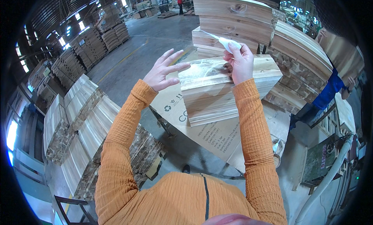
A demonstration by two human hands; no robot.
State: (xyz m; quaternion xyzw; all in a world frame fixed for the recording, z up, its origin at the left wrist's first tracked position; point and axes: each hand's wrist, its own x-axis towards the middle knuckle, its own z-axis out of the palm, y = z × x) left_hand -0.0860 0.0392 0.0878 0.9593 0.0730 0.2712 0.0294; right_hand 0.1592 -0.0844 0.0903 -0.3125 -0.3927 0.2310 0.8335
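Observation:
My right hand [241, 61] is closed around a small white squeeze bottle [228, 43] with a long thin nozzle that points up and to the left. Below it lies a short stack of pale wooden boards [217, 104]; the top board has a dark knot [222, 69] beside my right hand. My left hand [165, 71], empty and with its fingers spread, hovers at the left end of that stack. Whether its fingertips touch the wood, I cannot tell. Under the boards is a flat printed cardboard sheet [217, 141] on a table.
More boards are stacked high behind [233, 24] and at the right [299, 50]. Long wood stacks [89, 139] stand at my left. Another person in blue [328, 91] is at the right, near a machine [320, 159] and a grey hose [326, 186]. Someone in red [180, 0] stands far off.

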